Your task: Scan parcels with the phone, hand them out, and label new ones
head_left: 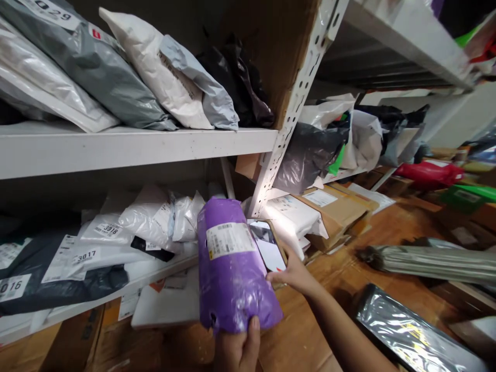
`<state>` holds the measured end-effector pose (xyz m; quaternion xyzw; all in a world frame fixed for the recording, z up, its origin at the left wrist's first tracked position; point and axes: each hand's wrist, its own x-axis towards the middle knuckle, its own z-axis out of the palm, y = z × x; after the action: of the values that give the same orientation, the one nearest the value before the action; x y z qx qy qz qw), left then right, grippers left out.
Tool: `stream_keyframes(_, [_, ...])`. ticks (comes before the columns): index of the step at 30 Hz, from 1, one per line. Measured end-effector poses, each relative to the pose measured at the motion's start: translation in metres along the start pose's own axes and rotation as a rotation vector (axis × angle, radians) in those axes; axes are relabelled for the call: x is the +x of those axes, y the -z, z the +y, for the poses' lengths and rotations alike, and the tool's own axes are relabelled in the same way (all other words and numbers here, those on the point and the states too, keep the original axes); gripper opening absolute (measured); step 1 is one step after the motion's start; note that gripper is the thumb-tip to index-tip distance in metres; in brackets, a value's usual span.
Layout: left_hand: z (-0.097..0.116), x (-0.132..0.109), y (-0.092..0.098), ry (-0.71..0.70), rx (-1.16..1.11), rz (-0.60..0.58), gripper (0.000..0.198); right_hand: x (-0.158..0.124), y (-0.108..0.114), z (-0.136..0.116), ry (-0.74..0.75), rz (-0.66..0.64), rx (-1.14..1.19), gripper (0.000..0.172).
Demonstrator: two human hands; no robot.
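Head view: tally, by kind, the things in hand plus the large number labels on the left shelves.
Purple parcel, in the left hand: 1
Phone, in the right hand: 1
Large number labels: 4 (3018, 3017, two cut off by the frame)
Total: 6

The plastic parcel [236,284] is a strong purple, with whitish glints along its creases, and its label [225,248] is white with black print and a small yellow patch at one corner. The phone [270,245] has a pale screen with a touch of red. The shelf edge [135,155] is white, and the upright post [300,98] is white dotted with dark holes. Above it, one mailer [132,90] is grey, another pouch [155,62] white. The carton [341,204] is brown, the far packet [430,172] red, and the glossy package [391,315] black with yellow marks.
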<state>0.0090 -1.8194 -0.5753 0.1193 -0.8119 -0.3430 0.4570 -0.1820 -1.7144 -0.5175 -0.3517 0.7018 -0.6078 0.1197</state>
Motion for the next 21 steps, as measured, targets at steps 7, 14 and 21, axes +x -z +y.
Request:
stream_keyframes(7, [0.028,0.110,-0.022,-0.014,-0.088,-0.174,0.058,0.022,0.018,0.025,-0.074,0.220,0.197,0.075])
stream_keyframes(14, [0.001,0.144,-0.058,-0.171,0.186,-0.127,0.047,0.013,-0.006,0.047,-0.151,0.342,0.209,0.075])
stream_keyframes(21, [-0.022,0.114,-0.046,-0.147,-0.008,-0.431,0.036,-0.040,-0.012,0.059,-0.341,0.280,0.149,0.061])
